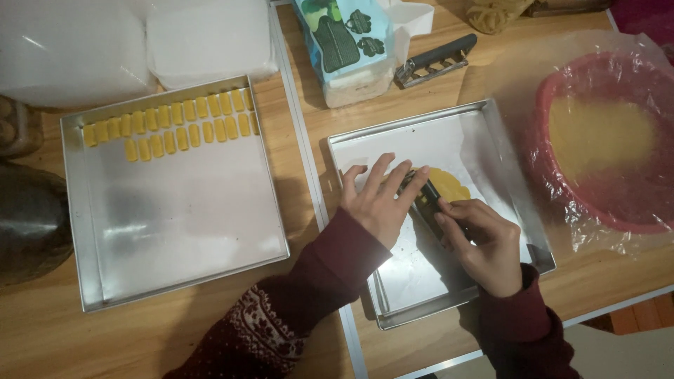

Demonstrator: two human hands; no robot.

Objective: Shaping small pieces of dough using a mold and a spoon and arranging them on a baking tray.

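A square metal tray (pixel 449 130) lies in front of me with a flat piece of yellow dough (pixel 451 186) in its middle. My left hand (pixel 379 200) rests flat on the tray, fingers spread, touching the dough's left edge. My right hand (pixel 481 242) grips a dark-handled tool (pixel 425 198) and presses it onto the dough beside the left fingers. The tool's working end is partly hidden under my fingers.
A second metal tray (pixel 175 231) at the left holds two rows of several small yellow dough pieces (pixel 172 126) along its far edge. A red bowl of yellow dough (pixel 604 137) under plastic film sits at the right. A tissue pack (pixel 344 42) and a black-handled tool (pixel 435 60) lie behind.
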